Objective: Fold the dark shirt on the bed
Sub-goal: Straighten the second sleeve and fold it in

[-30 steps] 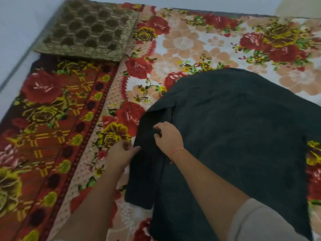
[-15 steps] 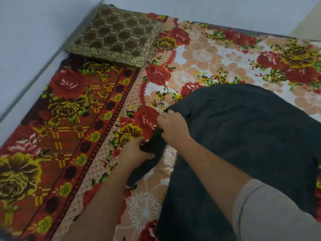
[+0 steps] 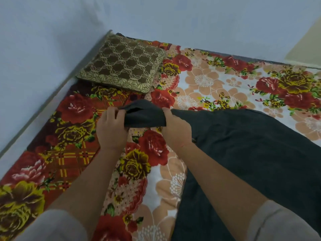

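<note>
The dark shirt (image 3: pixel 251 150) lies spread over the right half of the bed, on a floral bedsheet (image 3: pixel 205 87). One sleeve (image 3: pixel 144 115) is pulled out to the left and lifted off the sheet, stretched between both hands. My left hand (image 3: pixel 111 129) grips the sleeve's open cuff end. My right hand (image 3: pixel 175 129) grips the sleeve where it joins the shirt body. The shirt's right and lower parts run out of view.
A brown and gold patterned cushion (image 3: pixel 123 66) lies at the bed's far left corner. Pale walls (image 3: pixel 43 49) border the bed at the left and back. A red plaid floral blanket (image 3: pixel 57 153) covers the left strip of the bed.
Both hands have lifted the sleeve and drawn it out to the left, away from the shirt body. The view has tilted up, showing more wall and cushion.
</note>
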